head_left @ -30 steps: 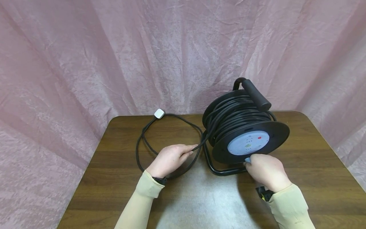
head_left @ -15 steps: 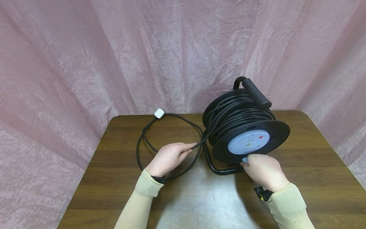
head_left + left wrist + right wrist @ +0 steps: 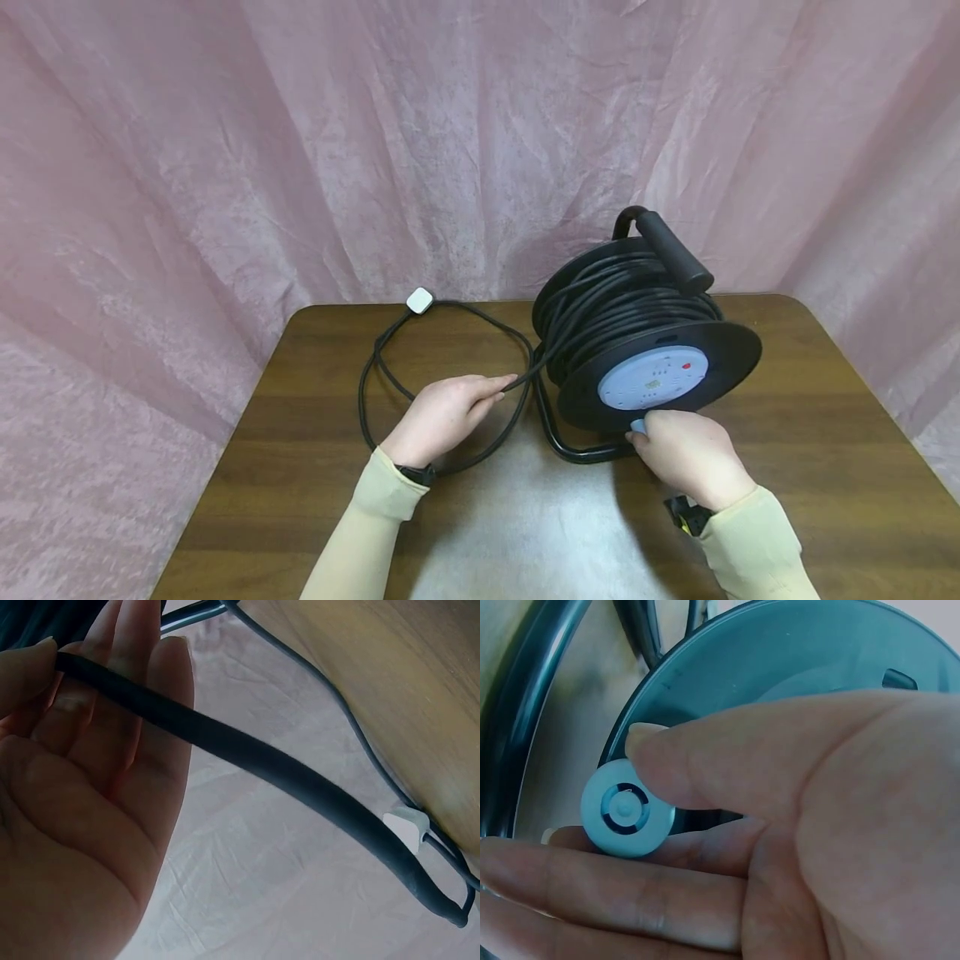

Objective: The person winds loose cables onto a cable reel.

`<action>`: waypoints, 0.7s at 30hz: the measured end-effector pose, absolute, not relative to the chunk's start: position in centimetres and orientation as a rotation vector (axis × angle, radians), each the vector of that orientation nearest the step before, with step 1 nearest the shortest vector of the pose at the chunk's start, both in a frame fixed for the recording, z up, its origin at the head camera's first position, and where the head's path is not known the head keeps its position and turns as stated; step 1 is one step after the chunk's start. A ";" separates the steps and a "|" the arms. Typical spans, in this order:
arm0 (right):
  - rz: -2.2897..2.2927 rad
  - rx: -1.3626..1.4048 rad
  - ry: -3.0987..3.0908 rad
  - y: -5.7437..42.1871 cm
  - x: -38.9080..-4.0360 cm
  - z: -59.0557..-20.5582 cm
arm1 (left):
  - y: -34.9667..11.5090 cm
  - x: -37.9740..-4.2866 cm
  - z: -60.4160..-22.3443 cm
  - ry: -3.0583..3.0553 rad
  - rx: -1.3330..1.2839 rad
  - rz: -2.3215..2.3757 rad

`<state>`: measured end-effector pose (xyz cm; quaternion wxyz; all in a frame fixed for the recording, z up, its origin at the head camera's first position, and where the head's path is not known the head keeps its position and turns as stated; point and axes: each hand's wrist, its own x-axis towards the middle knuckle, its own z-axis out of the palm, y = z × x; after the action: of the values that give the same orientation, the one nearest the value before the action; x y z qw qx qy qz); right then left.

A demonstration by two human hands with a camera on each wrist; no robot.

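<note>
A black cable reel [image 3: 573, 398] stands on the right side of the table, its pale socket panel [image 3: 637, 382] with a red switch facing me. My right hand [image 3: 686, 454] holds the pale round crank knob [image 3: 622, 844] at the lower edge of the reel's front disc, between thumb and fingers. To the left of the reel, my left hand [image 3: 442, 417] pinches the black cable [image 3: 277, 772] between thumb and fingertips. From there the cable runs up onto the wound drum. Its loose end lies in a loop on the table, with a white plug [image 3: 420, 301] at the back edge.
The reel's black tube stand [image 3: 592, 455] reaches forward beneath the drum, and a thick carrying handle [image 3: 675, 252] rises above it. A pink curtain [image 3: 450, 150] hangs right behind the wooden table [image 3: 285, 467].
My right hand has shifted slightly left with the knob, and the front disc has turned a little clockwise. My left hand stays almost in place on the cable.
</note>
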<state>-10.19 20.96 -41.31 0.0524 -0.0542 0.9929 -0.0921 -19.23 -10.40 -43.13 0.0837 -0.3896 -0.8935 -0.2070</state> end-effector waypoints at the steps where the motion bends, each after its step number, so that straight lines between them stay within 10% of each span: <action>1: -0.278 -0.162 3.021 20.9 -10.1 -41.4 | -10.4 -19.2 -43.2 -2.665 -1.162 -0.618; 21: -0.250 -0.227 3.102 20.2 -10.1 -41.4 | -10.7 -19.1 -42.7 -2.639 -1.140 -0.647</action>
<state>-10.05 20.20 -41.41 0.0108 -0.0728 0.9941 -0.0800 -19.09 -10.65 -42.73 0.0972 -0.3850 -0.8914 -0.2186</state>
